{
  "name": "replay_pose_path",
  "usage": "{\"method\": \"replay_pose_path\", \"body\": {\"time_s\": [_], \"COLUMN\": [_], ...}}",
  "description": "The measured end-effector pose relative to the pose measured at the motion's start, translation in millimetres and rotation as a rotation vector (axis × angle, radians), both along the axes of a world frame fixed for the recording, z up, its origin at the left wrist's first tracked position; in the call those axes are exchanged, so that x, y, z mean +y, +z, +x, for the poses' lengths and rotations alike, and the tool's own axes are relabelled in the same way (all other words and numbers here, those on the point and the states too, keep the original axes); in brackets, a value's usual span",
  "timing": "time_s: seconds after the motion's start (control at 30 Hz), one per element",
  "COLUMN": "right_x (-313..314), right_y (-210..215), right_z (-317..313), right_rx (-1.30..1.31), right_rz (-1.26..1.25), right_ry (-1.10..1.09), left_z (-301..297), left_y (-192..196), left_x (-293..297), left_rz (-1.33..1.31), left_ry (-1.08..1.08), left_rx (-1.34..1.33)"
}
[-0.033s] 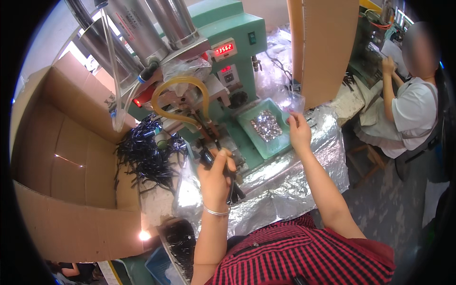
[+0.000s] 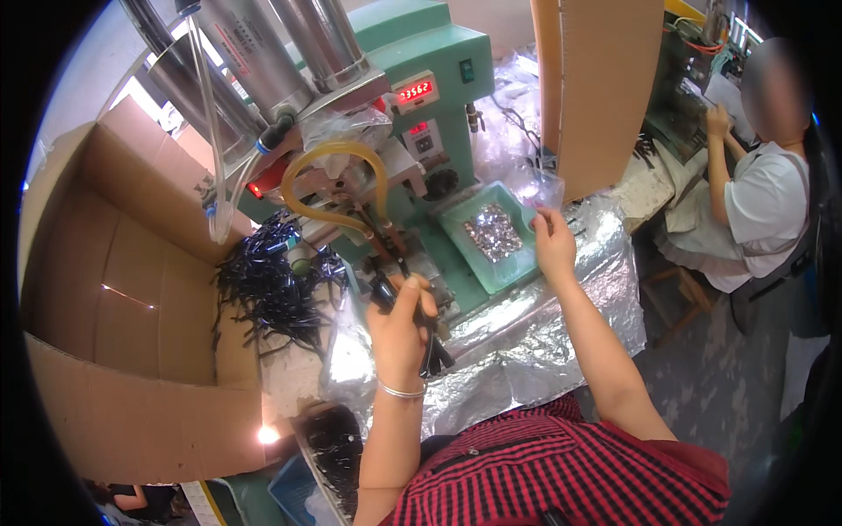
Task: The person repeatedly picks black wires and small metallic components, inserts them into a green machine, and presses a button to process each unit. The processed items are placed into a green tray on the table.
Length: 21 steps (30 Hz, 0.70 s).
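Observation:
My left hand [image 2: 400, 329] is closed around several slim black strips [image 2: 436, 355], whose ends stick out below the palm and above the fingers. One strip's upper end reaches the press's metal work area [image 2: 421, 267], just under the yellow hose [image 2: 383, 180]. At the right rim of a green tray [image 2: 465, 250], my right hand [image 2: 554, 245] has its thumb and fingers pinched together. Whatever lies between those fingertips is too small to make out. Small shiny metal pieces [image 2: 493, 233] lie heaped in the tray.
A green press [image 2: 447, 53] with lit red displays stands ahead. Left of it, a heap of dark glossy strips [image 2: 272, 289] lies beside a large open cardboard box [image 2: 132, 394]. Silver foil [image 2: 526, 342] covers the near bench. A co-worker [image 2: 763, 193] sits at the right.

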State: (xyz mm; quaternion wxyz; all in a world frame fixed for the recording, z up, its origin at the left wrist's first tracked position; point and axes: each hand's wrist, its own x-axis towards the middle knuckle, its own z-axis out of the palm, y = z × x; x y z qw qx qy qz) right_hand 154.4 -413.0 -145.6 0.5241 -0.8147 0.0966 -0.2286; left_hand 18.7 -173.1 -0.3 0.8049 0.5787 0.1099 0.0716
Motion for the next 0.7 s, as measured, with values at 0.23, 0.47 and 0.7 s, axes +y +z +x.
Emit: {"method": "replay_pose_path", "body": {"time_s": [0.23,0.47,0.7], "right_x": [3.2,0.6,5.3], "right_y": [-16.1,9.0,13.9], "right_z": [8.2,-4.8,-9.6], "right_rx": [-0.021,0.031,0.025], "right_rz": [-0.118,-0.073,-0.049], "right_ry": [-0.086,-0.064,-0.063], "left_z": [1.5,0.3,1.0], "left_y": [3.5,-4.0,-1.9], "left_x": [-9.8,-5.7,-8.3], "left_rz": [0.014,-0.009,-0.082], "left_ry": [0.134,-0.009,0.097], "left_rx": [0.055,-0.032,0.013]}}
